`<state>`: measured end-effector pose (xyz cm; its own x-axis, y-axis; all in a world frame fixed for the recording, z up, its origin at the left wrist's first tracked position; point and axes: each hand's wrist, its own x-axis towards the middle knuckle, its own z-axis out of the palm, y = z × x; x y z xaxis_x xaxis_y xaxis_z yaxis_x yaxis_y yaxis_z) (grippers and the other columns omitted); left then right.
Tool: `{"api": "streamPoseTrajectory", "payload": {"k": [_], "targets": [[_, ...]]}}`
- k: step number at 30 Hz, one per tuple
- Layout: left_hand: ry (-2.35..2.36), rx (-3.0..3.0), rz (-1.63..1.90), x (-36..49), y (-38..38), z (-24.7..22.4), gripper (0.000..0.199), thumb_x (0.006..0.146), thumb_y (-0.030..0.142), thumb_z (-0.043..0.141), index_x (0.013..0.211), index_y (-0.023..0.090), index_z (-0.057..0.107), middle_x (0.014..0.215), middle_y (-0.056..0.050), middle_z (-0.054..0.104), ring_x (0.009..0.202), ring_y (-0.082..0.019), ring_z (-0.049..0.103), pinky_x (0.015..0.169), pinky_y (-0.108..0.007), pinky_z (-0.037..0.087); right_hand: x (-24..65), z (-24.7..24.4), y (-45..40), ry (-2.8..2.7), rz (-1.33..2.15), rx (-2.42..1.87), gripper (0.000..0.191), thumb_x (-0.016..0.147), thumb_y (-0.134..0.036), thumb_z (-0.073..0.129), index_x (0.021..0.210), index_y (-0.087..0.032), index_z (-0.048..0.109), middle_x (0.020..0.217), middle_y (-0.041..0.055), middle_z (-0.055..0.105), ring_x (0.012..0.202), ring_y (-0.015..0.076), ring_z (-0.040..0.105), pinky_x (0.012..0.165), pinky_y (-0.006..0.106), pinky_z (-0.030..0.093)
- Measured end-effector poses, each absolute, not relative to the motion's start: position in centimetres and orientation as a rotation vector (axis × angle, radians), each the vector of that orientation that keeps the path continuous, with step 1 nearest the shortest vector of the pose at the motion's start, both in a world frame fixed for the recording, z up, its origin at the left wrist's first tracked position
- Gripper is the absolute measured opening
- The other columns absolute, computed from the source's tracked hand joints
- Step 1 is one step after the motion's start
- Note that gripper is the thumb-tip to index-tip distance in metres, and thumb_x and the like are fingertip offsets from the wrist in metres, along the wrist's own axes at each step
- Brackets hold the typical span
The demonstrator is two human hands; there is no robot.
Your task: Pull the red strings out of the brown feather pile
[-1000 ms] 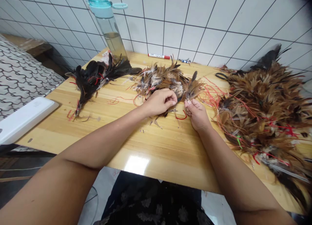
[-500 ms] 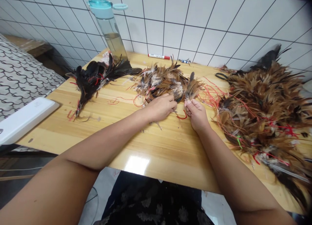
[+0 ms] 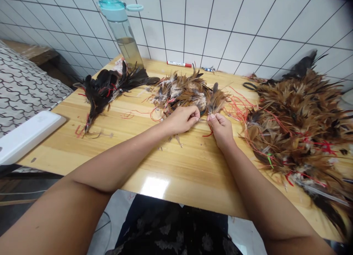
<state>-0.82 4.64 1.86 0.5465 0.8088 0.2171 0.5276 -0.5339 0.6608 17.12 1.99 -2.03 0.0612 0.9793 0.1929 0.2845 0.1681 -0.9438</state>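
Observation:
Near the middle of the table, my right hand is closed in a pinch on the base of a small bunch of brown feathers, whose tips fan away from me. A short red thread hangs below those fingertips. Just left of it, my left hand is also pinched, thumb against fingers. Something thin and greyish spans the small gap between the hands; its kind is too small to tell. A loose pile of brown feathers with white down and red threads lies right behind my left hand.
Black feathers lie at the left, with a water bottle behind them. A large heap of brown feathers and tangled red string cover the right. A red marker lies by the tiled wall. A white box-like device overhangs the left edge.
My left hand has turned, its pinched fingertips now facing my right hand across a small gap. The right hand keeps its hold on the feather bunch, and the red thread below it has shifted.

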Motion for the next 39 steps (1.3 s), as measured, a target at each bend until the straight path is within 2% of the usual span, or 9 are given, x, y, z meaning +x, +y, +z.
{"api": "streamPoseTrajectory", "payload": {"k": [3,8,13,20,29,32,36,39], "targets": [[1.066,2.083,0.725,-0.8,4.8,1.7,0.010,0.080,0.020,0.056,0.089,0.016,0.060,0.075,0.001,0.062,0.067,-0.010,0.055,0.064,-0.022,0.041,17.1,-2.2,2.1,-1.431,0.774,-1.326,0.032,0.083,-0.047,0.052,0.068,-0.020,0.057,0.066,0.0001,0.055,0.068,0.0157,0.050,0.069,0.030,0.039],[1.005,1.967,0.752,-0.9,5.2,1.3,0.013,0.080,0.020,0.057,0.091,0.015,0.060,0.075,0.000,0.060,0.068,-0.010,0.054,0.064,-0.022,0.042,17.1,-2.1,2.1,-1.440,0.715,-1.393,0.029,0.085,-0.043,0.049,0.067,-0.020,0.056,0.061,-0.0009,0.050,0.064,0.0157,0.046,0.066,0.029,0.037],[1.062,2.164,0.752,-0.9,5.1,1.7,0.008,0.081,0.018,0.055,0.083,0.015,0.062,0.074,0.001,0.063,0.068,-0.010,0.054,0.066,-0.023,0.040,17.4,-2.2,2.3,-1.489,0.647,-1.406,0.029,0.085,-0.040,0.049,0.065,-0.020,0.058,0.063,0.0007,0.054,0.066,0.0168,0.050,0.069,0.031,0.039],[1.012,2.599,0.846,-0.9,4.8,1.2,0.015,0.085,0.012,0.047,0.087,0.015,0.061,0.085,-0.005,0.062,0.082,-0.016,0.056,0.075,-0.027,0.041,17.3,-2.7,2.4,-1.715,0.505,-1.445,0.025,0.083,-0.028,0.050,0.065,-0.021,0.065,0.069,0.0045,0.059,0.073,0.0202,0.055,0.074,0.034,0.041],[0.993,2.855,0.795,-0.7,4.6,0.9,0.023,0.092,0.020,0.039,0.087,0.015,0.060,0.086,-0.009,0.059,0.085,-0.020,0.053,0.077,-0.031,0.041,17.1,-2.7,2.5,-1.806,0.611,-1.415,0.022,0.083,-0.026,0.053,0.066,-0.023,0.068,0.073,0.0039,0.063,0.079,0.0209,0.057,0.079,0.035,0.042],[0.961,2.830,0.898,-0.8,4.5,1.1,0.023,0.093,0.021,0.038,0.092,0.015,0.060,0.093,-0.010,0.060,0.090,-0.020,0.052,0.081,-0.032,0.042,17.2,-2.5,2.5,-1.767,0.637,-1.387,0.020,0.082,-0.026,0.053,0.067,-0.022,0.065,0.073,0.0033,0.063,0.077,0.0195,0.056,0.077,0.034,0.041],[1.143,2.682,1.166,-0.9,4.1,1.8,0.021,0.090,0.019,0.043,0.103,0.017,0.059,0.108,-0.011,0.057,0.104,-0.023,0.048,0.093,-0.040,0.039,17.3,-2.5,2.4,-1.589,0.688,-1.387,0.021,0.084,-0.031,0.050,0.070,-0.020,0.061,0.071,0.0015,0.059,0.072,0.0172,0.052,0.073,0.032,0.040],[1.211,2.595,1.210,-0.8,3.9,2.0,0.016,0.089,0.020,0.045,0.096,0.017,0.060,0.101,-0.010,0.058,0.102,-0.024,0.049,0.093,-0.041,0.038,17.3,-2.6,2.4,-1.463,0.724,-1.421,0.024,0.084,-0.038,0.049,0.072,-0.020,0.060,0.065,-0.0007,0.053,0.066,0.0158,0.048,0.068,0.030,0.037]]}}
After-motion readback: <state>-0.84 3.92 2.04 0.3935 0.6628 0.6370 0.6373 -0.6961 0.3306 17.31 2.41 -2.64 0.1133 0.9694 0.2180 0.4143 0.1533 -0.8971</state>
